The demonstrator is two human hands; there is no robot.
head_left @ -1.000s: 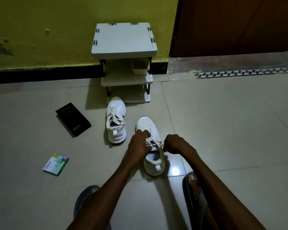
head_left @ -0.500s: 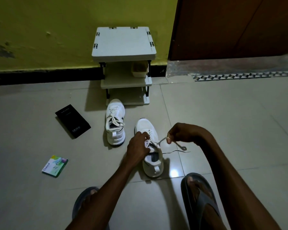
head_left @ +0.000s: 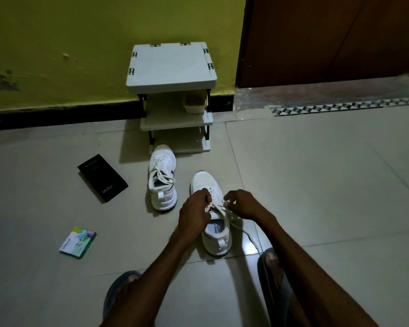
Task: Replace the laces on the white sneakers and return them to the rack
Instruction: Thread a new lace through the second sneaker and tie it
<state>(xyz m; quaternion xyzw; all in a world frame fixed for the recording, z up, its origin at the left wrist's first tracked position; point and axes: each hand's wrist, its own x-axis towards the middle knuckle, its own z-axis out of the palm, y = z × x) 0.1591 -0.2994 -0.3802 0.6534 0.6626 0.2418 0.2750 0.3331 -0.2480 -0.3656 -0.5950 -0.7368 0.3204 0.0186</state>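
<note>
Lace [head_left: 218, 208] pinched by fingers of left hand [head_left: 194, 213] and right hand [head_left: 246, 205], over the near sneaker [head_left: 204, 182].

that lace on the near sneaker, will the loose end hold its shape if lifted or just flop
Probably floppy: the lace sags from the right hand and trails limp over the floor beside the near sneaker. Likely very light: left hand and right hand manage it with fingertip pinches. A hard tug might slide the sneaker on that glossy floor.

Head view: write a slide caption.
Left hand and right hand pinch the lace on the near sneaker; far sneaker by the rack.
</note>
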